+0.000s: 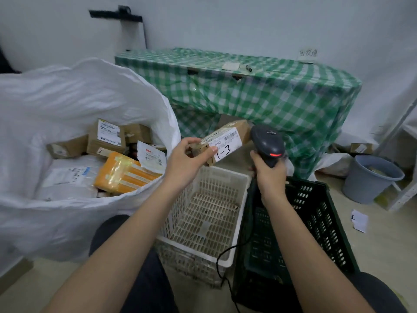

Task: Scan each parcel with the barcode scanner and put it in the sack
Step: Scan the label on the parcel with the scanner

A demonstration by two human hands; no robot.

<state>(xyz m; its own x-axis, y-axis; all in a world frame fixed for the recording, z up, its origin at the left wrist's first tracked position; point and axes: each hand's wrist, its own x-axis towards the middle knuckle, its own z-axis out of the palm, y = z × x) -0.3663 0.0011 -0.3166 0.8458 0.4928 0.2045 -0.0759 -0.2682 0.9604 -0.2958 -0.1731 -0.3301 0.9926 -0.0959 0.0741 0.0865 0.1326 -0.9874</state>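
My left hand (184, 162) pinches the small brown cardboard parcel (222, 142) by its near end, above the white perforated plastic basket (239, 177). My right hand (269, 175) grips the black barcode scanner (267, 144). The parcel appears light and rigid.

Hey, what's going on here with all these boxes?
A person is scanning parcels. The left hand holds a small cardboard parcel, label up, beside the barcode scanner gripped in the right hand. The white sack on the left already holds several parcels; the white basket below looks empty.
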